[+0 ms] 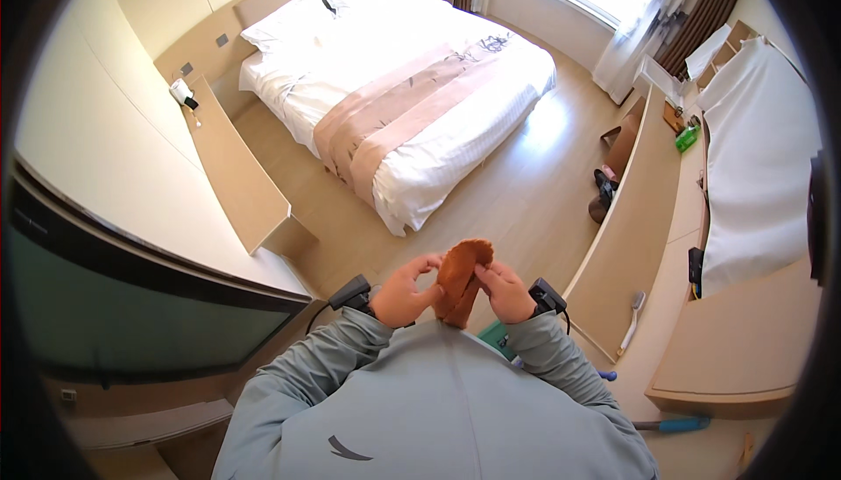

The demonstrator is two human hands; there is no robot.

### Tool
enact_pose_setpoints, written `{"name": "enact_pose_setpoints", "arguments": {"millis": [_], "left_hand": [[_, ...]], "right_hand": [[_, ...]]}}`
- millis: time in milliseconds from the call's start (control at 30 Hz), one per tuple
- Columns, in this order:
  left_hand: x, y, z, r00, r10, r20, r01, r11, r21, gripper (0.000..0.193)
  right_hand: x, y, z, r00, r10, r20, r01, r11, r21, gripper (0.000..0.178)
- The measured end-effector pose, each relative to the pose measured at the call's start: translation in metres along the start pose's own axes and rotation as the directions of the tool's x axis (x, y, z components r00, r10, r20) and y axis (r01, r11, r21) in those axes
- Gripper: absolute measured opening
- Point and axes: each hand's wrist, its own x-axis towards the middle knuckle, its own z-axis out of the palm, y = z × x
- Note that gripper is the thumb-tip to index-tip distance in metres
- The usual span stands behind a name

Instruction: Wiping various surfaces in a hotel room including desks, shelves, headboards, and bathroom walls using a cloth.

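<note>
Far left: dark flat screen [131, 305] on the wall side, a long light-wood shelf [232, 169] running above it toward the bed head. Small white device [180, 91] sits at the shelf's far end.

Centre back: bed [394, 68] with white linen, white pillows [298, 16] at the head, a beige patterned runner [412, 103] across the foot half. Wood floor [517, 191] between bed and person.

Centre front: left hand [405, 292] and right hand [506, 292] are raised in front of the chest, both on a brown cloth item [462, 278]. The item is folded or bunched, standing roughly upright between the two hands, upper edge curled over above them, well clear of any surface. Left fingers [427, 263] curl closed on its left edge; right fingers [487, 271] pinch closed on its right edge. Dark band with a small black unit on each wrist. Grey-green sleeves come in from the lower edge.

Right: long light-wood worktop [631, 243] running away along the wall. White toothbrush-like item [632, 322] lies on it near the person; a green object [688, 137] at the far end. White sheet [758, 147] drapes over something at far right. Blue-handled tool [674, 425] low right. Curtains [666, 7] by the window, top right.
</note>
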Motion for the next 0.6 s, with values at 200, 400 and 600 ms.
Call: {"name": "enact_pose_setpoints", "arguments": {"millis": [200, 400, 600], "left_hand": [[0.034, -0.025, -0.092, 0.982, -0.183, 0.051, 0.188, 0.905, -0.382, 0.018], [0.067, -0.027, -0.225, 0.976, -0.145, -0.160, 0.057, 0.888, -0.457, 0.019], [0.079, -0.051, -0.330, 0.843, -0.343, -0.414, 0.170, 0.901, -0.400, 0.011]], "right_hand": [[0.100, -0.055, 0.047, 0.981, 0.027, 0.191, 0.017, 0.975, -0.223, 0.031], [0.232, -0.106, 0.104, 0.994, 0.052, 0.093, -0.001, 0.875, -0.485, 0.027], [0.308, -0.198, 0.180, 0.874, -0.293, 0.388, 0.407, 0.877, -0.255, 0.038]]}}
